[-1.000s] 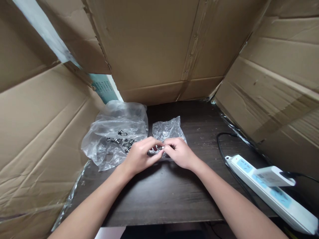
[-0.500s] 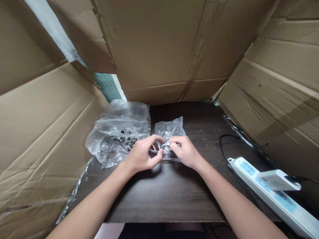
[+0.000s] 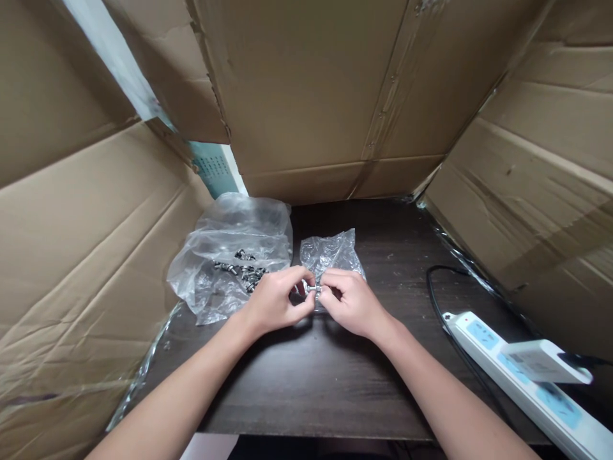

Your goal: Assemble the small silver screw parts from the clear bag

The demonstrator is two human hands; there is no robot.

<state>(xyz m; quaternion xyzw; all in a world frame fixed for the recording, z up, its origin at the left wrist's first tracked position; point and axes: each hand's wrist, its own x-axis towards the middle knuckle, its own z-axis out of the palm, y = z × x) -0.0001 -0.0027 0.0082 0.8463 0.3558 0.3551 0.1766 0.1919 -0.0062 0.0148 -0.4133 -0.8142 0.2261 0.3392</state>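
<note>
A small metal bolt (image 3: 312,289) spans the gap between my fingertips, held level above the dark table. My left hand (image 3: 274,298) pinches one end of it between thumb and fingers. At the other end, my right hand (image 3: 353,301) has thumb and fingers closed on the bolt; a small washer-like or nut-like piece seems to be there, too small to make out. Just behind my hands lies a small crumpled clear plastic bag (image 3: 330,250). Left of it, several dark metal bolts (image 3: 249,276) lie in a heap on a larger clear plastic bag (image 3: 198,259).
Cardboard walls (image 3: 316,83) enclose the table (image 3: 287,383) at the back and both sides. A white power strip (image 3: 522,383) with a plugged-in white adapter (image 3: 541,361) lies at the right, with a black cable (image 3: 433,291) looping beside it.
My right hand's fingers have shifted their grip, and both hands now meet at the bolt, with its shank showing between them. The view has moved slightly; the bags lie as before.
</note>
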